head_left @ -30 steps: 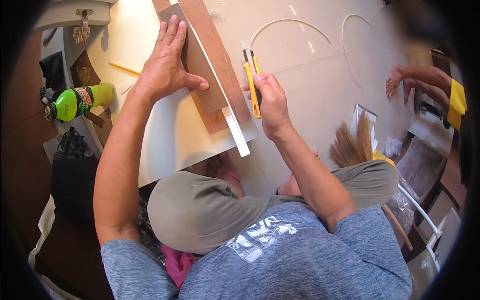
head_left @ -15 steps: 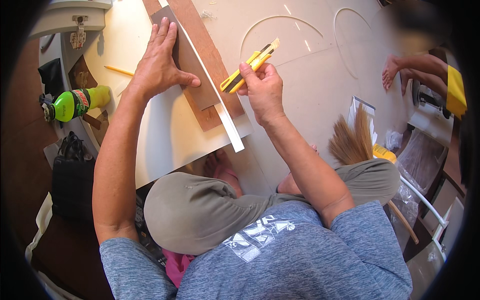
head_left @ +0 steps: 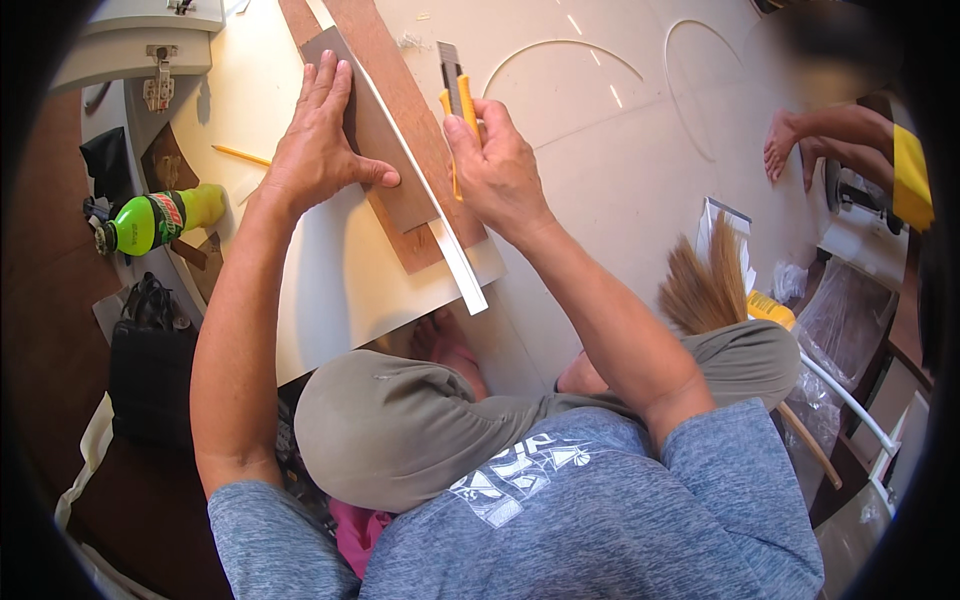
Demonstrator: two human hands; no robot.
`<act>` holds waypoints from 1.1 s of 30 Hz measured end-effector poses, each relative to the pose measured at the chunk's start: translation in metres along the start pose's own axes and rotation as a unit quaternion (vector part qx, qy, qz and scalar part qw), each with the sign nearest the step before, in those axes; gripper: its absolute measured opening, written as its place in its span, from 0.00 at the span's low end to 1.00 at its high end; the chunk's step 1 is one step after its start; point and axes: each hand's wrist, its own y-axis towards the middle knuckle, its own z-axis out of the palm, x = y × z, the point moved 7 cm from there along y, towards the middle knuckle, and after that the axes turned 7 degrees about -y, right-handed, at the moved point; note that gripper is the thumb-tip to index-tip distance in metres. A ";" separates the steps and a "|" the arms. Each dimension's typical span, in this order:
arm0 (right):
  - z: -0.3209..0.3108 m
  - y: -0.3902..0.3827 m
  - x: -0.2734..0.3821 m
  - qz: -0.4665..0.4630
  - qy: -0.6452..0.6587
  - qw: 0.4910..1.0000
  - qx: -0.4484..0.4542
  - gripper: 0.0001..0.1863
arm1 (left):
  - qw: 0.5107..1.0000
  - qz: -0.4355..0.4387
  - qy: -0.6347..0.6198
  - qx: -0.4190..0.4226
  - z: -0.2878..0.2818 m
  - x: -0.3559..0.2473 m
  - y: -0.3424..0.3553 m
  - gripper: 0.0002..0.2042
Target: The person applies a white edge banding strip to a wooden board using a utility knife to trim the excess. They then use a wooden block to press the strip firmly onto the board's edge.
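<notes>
With fingers stretched out, my left hand (head_left: 325,140) lies flat on a narrow grey-brown board (head_left: 385,150). Beneath that board runs a white strip (head_left: 458,268), its edge showing along the right side and its near end sticking out. Both rest over a wider reddish-brown wooden board (head_left: 415,90), on a large cream panel (head_left: 320,310). My right hand (head_left: 495,165) is wrapped round a yellow utility knife (head_left: 462,95), just right of the boards. The knife's metal end points away from me and up, apart from the strip.
A pencil (head_left: 240,155) and a green soda bottle (head_left: 165,215) lie to the left, below a cabinet hinge (head_left: 160,80). Thin curved strips (head_left: 565,42) lie on the floor beyond. A broom (head_left: 705,275) is at right. Another person's bare foot (head_left: 780,145) shows at far right.
My right hand has moved slightly left and turned the utility knife from slanting right to pointing nearly straight away from me. My left hand stays on the board.
</notes>
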 end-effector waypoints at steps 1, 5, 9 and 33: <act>0.002 0.004 0.009 -0.001 -0.018 1.000 0.017 0.23 | 1.000 0.001 -0.008 0.004 0.000 -0.002 0.000 0.81; 0.014 0.026 0.038 -0.073 -0.195 0.977 0.035 0.21 | 1.000 0.002 -0.014 0.009 -0.001 -0.005 0.000 0.81; 0.035 0.043 0.056 -0.104 -0.275 0.954 0.063 0.22 | 0.999 0.002 -0.032 0.007 -0.002 -0.004 -0.001 0.80; 0.046 0.028 0.070 -0.159 -0.347 0.920 0.095 0.20 | 0.999 0.009 0.027 -0.019 0.004 0.006 0.000 0.78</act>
